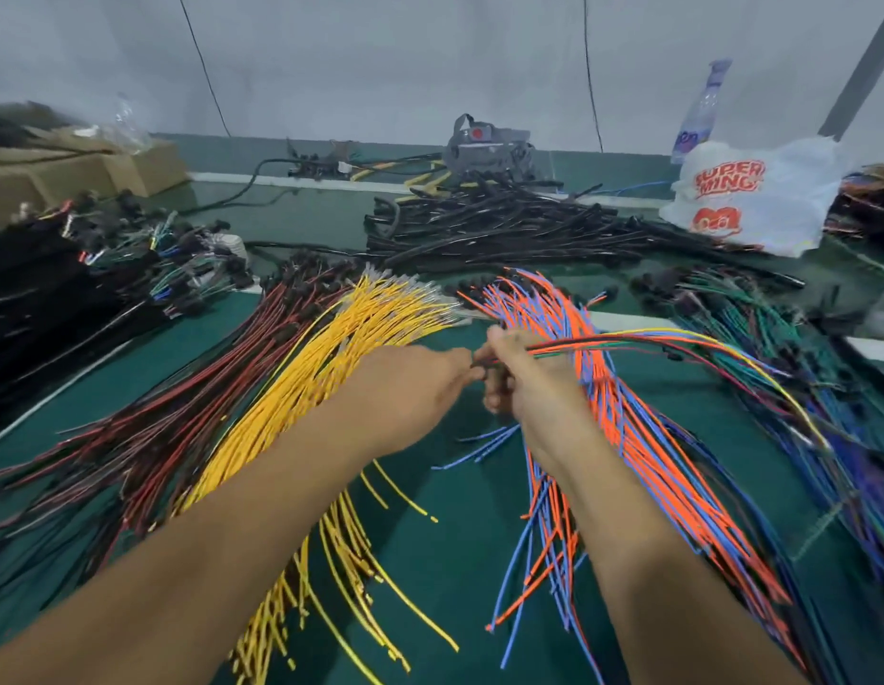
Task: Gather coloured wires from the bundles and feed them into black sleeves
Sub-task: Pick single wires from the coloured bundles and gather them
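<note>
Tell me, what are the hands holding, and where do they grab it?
Both hands pinch a small mixed bunch of coloured wires at its near end: right hand wraps it, left hand fingers meet it there. The rest trails right.

glossy plastic-coated yellow wires (301,388) on matt green table (430,551)

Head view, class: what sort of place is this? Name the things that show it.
Probably a wire-harness assembly bench in a workshop. Sorted bundles of yellow wires and orange and blue wires cover the green table, with a heap of black sleeves behind them.
</note>
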The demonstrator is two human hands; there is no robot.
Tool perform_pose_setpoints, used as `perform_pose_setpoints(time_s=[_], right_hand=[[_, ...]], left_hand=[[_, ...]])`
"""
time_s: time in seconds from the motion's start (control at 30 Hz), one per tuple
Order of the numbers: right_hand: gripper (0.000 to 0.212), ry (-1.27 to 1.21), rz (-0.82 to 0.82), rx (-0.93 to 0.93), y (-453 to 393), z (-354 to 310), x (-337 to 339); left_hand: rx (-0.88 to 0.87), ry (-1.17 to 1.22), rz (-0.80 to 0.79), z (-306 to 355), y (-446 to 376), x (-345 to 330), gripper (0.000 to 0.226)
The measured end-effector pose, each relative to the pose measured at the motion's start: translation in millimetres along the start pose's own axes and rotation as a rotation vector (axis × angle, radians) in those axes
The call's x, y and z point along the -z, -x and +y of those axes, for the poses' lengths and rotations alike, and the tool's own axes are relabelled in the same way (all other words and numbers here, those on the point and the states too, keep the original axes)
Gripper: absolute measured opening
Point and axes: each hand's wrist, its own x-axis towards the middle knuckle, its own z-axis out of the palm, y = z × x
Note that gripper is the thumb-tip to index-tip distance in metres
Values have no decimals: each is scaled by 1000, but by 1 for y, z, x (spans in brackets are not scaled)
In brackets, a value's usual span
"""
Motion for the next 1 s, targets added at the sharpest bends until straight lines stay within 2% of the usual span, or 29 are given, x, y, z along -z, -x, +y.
perform_pose_setpoints(time_s=[0.13, 0.2, 0.27, 0.37, 0.53, 0.7, 0.77, 0.9, 1.0], right_hand=[[32, 109, 148, 71, 4, 3, 2], [30, 111, 142, 73, 3, 5, 3], [29, 97, 60, 75, 2, 5, 3], [24, 122, -57, 67, -1, 5, 5], [22, 61, 47, 121, -6, 10, 7], [16, 222, 21, 159, -1, 8, 6], [17, 231, 22, 160, -1, 8, 3], [15, 147, 57, 145, 0, 6, 0], [14, 135, 16, 133, 2, 4, 0]], left_hand=[[63, 225, -85, 3, 0, -11, 33], [56, 173, -56, 4, 0, -14, 36], [12, 83, -9, 6, -2, -12, 33], [-57, 69, 18, 3, -8, -7, 27], [-18, 32, -13, -5, -11, -11, 21], [-68, 16, 27, 7, -10, -14, 11], [-44, 124, 58, 1, -6, -15, 9], [98, 630, 90, -10, 6, -15, 20], [132, 690, 70, -11, 7, -17, 20]])
